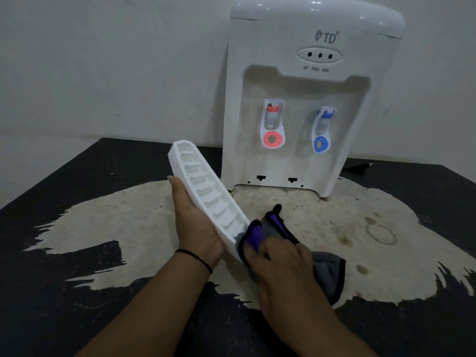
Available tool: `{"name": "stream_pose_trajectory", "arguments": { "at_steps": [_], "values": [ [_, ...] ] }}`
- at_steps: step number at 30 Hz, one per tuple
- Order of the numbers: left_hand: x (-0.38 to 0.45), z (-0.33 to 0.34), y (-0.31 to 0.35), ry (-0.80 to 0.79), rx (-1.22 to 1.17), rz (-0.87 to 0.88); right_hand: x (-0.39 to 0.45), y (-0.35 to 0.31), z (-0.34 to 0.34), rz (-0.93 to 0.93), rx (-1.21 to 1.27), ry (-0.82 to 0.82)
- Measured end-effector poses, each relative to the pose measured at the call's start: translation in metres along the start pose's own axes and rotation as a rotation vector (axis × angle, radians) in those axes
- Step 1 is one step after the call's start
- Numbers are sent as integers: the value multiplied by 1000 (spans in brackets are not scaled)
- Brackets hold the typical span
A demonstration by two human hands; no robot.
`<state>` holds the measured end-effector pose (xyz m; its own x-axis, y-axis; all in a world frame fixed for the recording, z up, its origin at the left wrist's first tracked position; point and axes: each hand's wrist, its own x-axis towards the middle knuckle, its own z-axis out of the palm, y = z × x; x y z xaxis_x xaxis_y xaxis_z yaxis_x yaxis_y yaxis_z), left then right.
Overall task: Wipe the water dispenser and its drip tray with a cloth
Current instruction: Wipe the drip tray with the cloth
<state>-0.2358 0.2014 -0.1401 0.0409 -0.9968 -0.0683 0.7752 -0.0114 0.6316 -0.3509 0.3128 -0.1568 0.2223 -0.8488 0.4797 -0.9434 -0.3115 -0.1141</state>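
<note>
Tray-wiping step: left hand (195,222) grips drip tray (206,191), fingers wrapped behind. Right hand (280,258) pinches cloth (327,274) on tray's near end. Next: drag cloth up thru slots, w/ tray steady.

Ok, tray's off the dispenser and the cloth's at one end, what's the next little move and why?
Probably slide the cloth up along the tray toward its far end. The right hand presses it only at the near end, the left hand holds the tray tilted, and the ribbed inside beyond looks untouched.

"TD" logo on water dispenser (309,99) front (indicator labels blurred, perhaps "HOT POWER").
</note>
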Motion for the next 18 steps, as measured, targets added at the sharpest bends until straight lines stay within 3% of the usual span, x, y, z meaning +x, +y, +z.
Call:
{"name": "stream_pose_trajectory", "arguments": {
  "at_steps": [5, 10, 13, 18],
  "values": [
    [-3, 5, 3, 124, -12, 26, -6, -13, 16, -104, -39, 66],
    [-1, 2, 10, 54, -48, -19, 2, 5, -10, 41, 181, 173],
    [-1, 1, 8, -17, -24, 3, 7, 16, -21, 70, 281, 156],
    [-6, 7, 3, -88, -7, -31, 8, 8, -15, -29, -15, 21]
  ]
}}
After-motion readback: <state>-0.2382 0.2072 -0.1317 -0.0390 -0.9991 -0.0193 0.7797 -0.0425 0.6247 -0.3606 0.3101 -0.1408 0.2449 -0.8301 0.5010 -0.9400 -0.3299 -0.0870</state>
